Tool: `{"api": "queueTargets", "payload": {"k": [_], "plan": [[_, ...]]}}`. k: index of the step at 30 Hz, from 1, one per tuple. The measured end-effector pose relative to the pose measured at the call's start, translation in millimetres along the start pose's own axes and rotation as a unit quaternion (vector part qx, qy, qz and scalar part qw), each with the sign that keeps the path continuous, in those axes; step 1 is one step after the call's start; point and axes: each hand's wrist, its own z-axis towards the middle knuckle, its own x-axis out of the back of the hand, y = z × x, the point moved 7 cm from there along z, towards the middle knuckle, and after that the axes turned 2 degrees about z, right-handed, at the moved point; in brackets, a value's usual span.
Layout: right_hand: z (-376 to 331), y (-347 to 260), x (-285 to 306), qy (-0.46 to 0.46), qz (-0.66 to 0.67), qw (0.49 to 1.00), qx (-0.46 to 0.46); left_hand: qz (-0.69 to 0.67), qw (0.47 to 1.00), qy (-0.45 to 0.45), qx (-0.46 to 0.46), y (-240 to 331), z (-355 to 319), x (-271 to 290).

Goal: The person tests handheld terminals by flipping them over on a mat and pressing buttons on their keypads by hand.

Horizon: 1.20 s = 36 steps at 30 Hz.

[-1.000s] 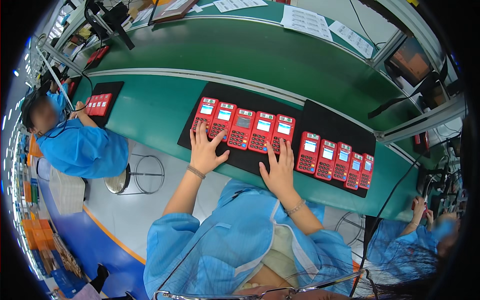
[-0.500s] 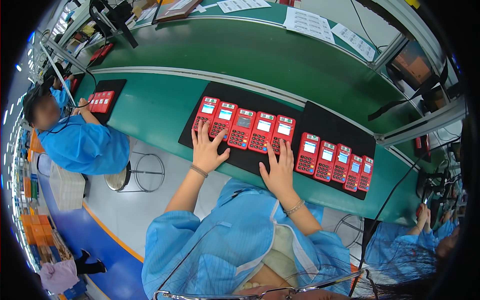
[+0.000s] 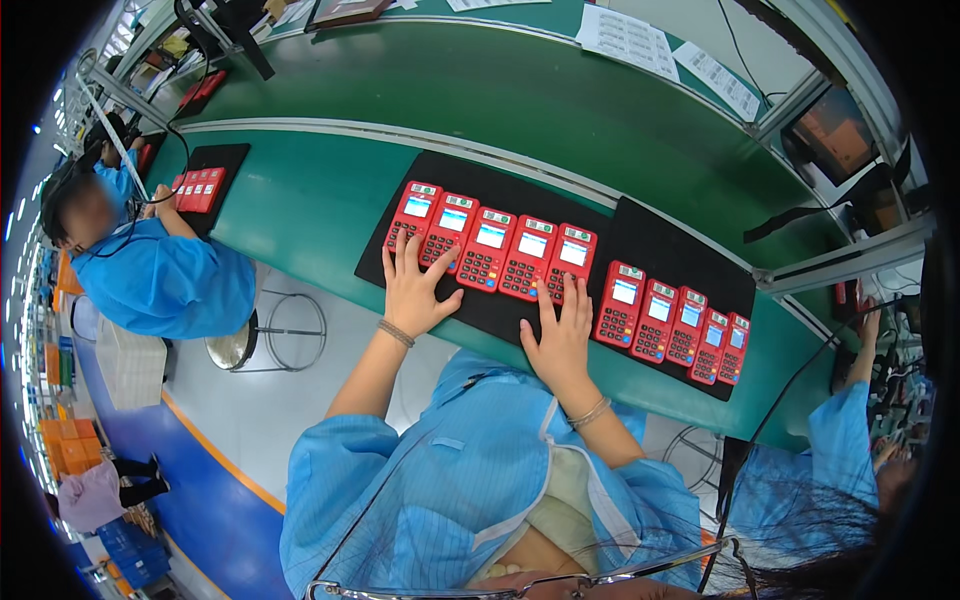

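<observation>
Several red card payment terminals lie face up side by side on a black mat [image 3: 440,167], their small screens lit. My left hand [image 3: 415,293] is open, its fingers spread over the keypads of the leftmost terminal [image 3: 416,206] and the terminal beside it [image 3: 452,220]. My right hand [image 3: 560,335] is open too, fingertips at the lower keys of the rightmost terminal [image 3: 573,254] of this group and the edge of its left neighbour [image 3: 530,245]. The middle terminal [image 3: 489,236] lies between the hands, untouched. Neither hand grips anything.
A second row of red terminals [image 3: 658,308] lies on another black mat [image 3: 640,225] to the right. Behind the green bench [image 3: 300,190] runs a raised ledge with paper sheets [image 3: 628,40]. A co-worker in blue [image 3: 165,280] sits at left; a black cable [image 3: 790,380] crosses at right.
The middle terminal's dark screen has lit up. My hands stay nearly in place over the keypads. At the right, another person's arm has risen.
</observation>
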Motion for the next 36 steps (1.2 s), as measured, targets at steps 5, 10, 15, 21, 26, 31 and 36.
{"api": "queueTargets", "payload": {"k": [5,10,15,21,26,31,36], "plan": [[24,-33,0,0.01,0.008,0.995,0.098,-0.034,0.999,-0.006,0.008,-9,0,0],[40,-41,-26,0.031,0.011,0.99,0.14,-0.008,1.0,-0.023,-0.004,-4,-2,3],[39,-42,-28,0.042,-0.01,0.989,0.139,-0.008,1.0,0.008,-0.009,-6,-5,0],[40,-39,-27,0.039,0.013,0.99,0.137,0.016,1.0,-0.019,-0.016,-6,-3,-1],[41,-42,-25,0.049,-0.004,0.99,0.133,0.021,0.999,-0.014,-0.021,-5,-3,-1],[40,-42,-27,0.059,0.005,0.988,0.141,0.025,1.0,-0.01,-0.016,-6,-4,-2],[40,-41,-23,0.065,0.004,0.988,0.138,0.018,1.0,-0.008,-0.013,-6,-3,-4]]}}
